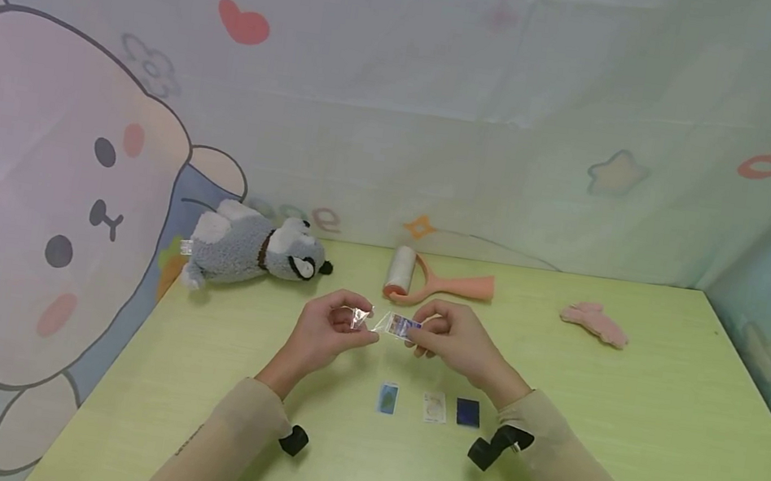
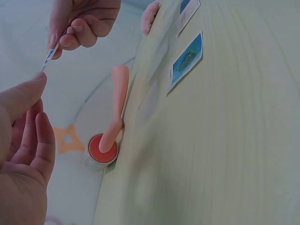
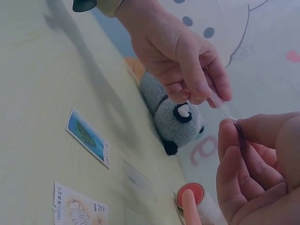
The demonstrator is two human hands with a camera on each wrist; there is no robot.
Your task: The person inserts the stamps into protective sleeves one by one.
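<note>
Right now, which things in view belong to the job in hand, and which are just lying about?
In the job:
clear plastic in the left hand
colourful piece in the right hand
likely also the blue stamp, pale stamp and dark blue square

Apparently just lying about:
plush dog
orange-handled roller
pink fuzzy item

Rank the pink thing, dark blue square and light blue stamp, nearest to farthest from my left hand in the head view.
From your left hand:
1. Light blue stamp: row's left end
2. Dark blue square: row's right end
3. Pink thing: far right, toward the back
</note>
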